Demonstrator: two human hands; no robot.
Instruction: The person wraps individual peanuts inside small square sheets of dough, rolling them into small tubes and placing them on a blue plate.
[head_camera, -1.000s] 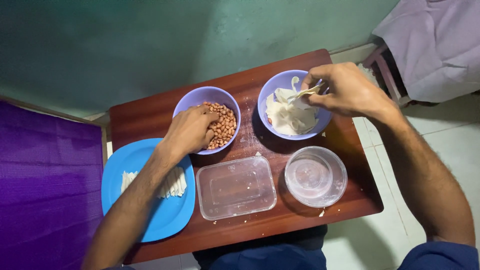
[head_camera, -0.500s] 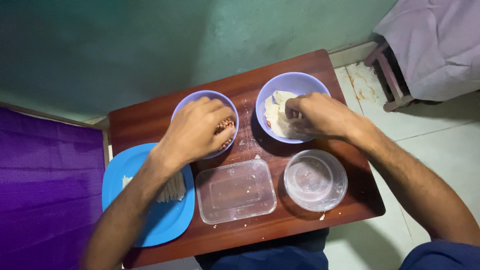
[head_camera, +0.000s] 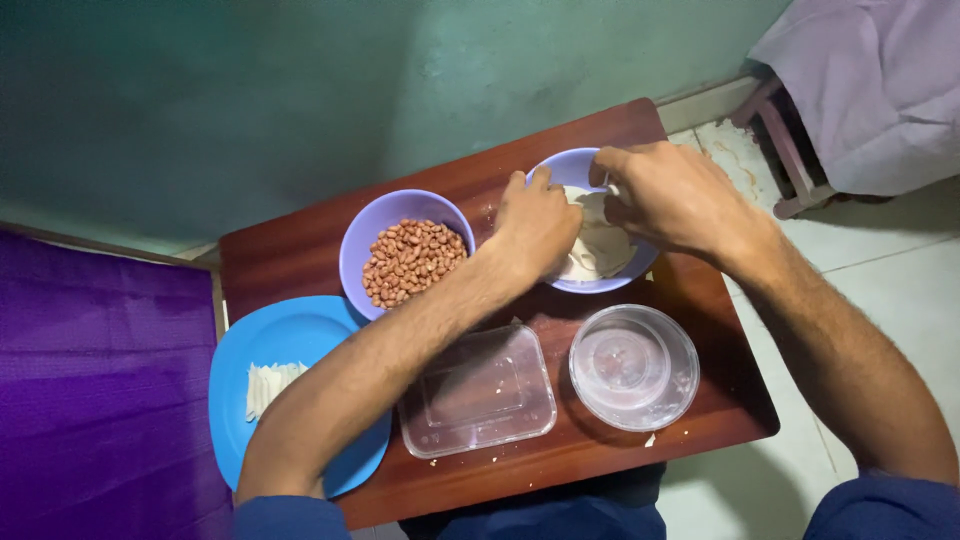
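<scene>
- Overhead, both hands meet in the far-right purple bowl (head_camera: 640, 268) on a small wooden table (head_camera: 300, 250), working a pile of pale, thin white pieces (head_camera: 598, 250) that fills the bowl.
- Left hand (head_camera: 535, 225) rests curled over the bowl's left side, fingers bent down onto the pieces; whether it pinches one cannot be told.
- Right hand (head_camera: 675, 195) hovers over the far rim, fingertips drawn together on the pile's top, apparently gripping a piece.
- Just left stands a second purple bowl of peanuts (head_camera: 410, 258), untouched.
- Nearer sit a clear rectangular container (head_camera: 480, 392) and a clear round bowl (head_camera: 634, 366); a blue plate (head_camera: 295, 340) at near left carries a few white strips (head_camera: 270, 385).
- Done well, the step seems to call for steadying the pile with one hand while the other lifts a single piece cleanly, keeping everything over the bowl.
</scene>
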